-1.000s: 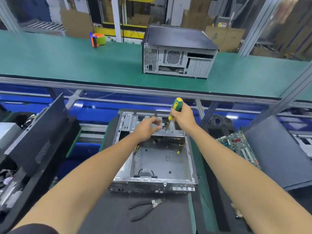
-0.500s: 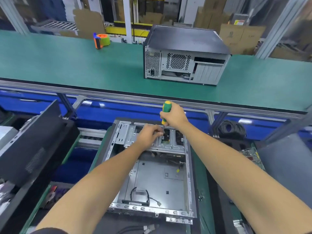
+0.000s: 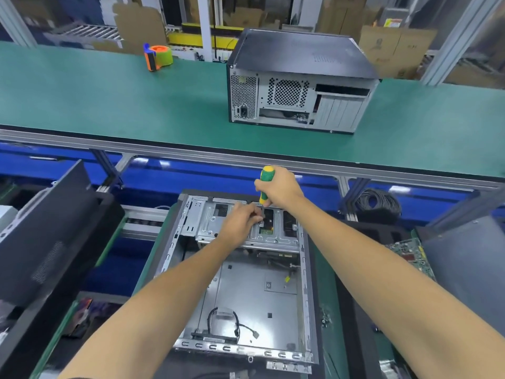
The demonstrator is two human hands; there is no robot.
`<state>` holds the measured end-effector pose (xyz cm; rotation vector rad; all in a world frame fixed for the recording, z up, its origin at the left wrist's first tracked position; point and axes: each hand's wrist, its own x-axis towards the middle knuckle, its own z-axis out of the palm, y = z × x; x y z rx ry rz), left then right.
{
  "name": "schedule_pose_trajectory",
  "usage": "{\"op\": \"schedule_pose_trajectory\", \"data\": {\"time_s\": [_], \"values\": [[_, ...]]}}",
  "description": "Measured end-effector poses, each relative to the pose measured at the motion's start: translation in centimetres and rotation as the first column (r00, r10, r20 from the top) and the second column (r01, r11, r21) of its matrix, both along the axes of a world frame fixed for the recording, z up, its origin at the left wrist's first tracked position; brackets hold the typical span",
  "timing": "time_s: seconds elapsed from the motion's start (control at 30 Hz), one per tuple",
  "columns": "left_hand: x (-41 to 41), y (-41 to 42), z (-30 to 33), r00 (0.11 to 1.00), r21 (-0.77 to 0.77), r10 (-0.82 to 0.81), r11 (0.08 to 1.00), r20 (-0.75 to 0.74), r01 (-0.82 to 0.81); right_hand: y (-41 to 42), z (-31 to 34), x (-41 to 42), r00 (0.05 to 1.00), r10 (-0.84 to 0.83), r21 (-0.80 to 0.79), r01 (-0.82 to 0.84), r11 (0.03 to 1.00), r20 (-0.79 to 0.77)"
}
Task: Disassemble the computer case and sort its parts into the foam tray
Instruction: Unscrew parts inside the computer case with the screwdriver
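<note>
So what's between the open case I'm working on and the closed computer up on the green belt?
In the head view, only bare green belt, its aluminium edge rail and the blue gap below.

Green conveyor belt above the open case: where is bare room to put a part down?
The green belt is bare between the tape dispenser and the closed computer case, and right of that case. Below, the open case and side trays look crowded.

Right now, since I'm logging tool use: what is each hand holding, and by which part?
The right hand grips the screwdriver by its green-and-yellow handle. The left hand's fingers pinch its shaft near the tip, over the drive bracket.
</note>
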<state>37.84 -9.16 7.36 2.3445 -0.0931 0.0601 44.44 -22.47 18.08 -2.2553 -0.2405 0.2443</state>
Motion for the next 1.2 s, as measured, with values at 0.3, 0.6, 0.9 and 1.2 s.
{"op": "schedule_pose_trajectory", "data": {"time_s": [0.3, 0.6, 0.9, 1.2], "values": [[-0.3, -0.2, -0.3, 0.999, 0.046, -0.012, 0.999, 0.053, 0.009, 0.7, 1.1, -0.3, 0.999, 0.03, -0.148, -0.025, 0.989, 0.037], [-0.3, -0.1, -0.5, 0.994, 0.049, -0.025, 0.999, 0.104, 0.02, 1.3, 3.8, 0.3, 0.92, 0.335, -0.652, -0.127, 0.748, 0.204], [-0.1, 0.0, -0.4, 0.999, -0.02, -0.026, 0.999, 0.047, 0.027, 0.9, 5.9, 0.3, 0.869, 0.493, -0.661, -0.393, 0.64, -0.04], [-0.2, 0.1, -0.5, 0.998, 0.001, -0.031, 1.0, 0.054, 0.031, 0.8, 6.4, -0.6, 0.75, 0.644, -0.527, -0.611, 0.59, -0.149]]}}
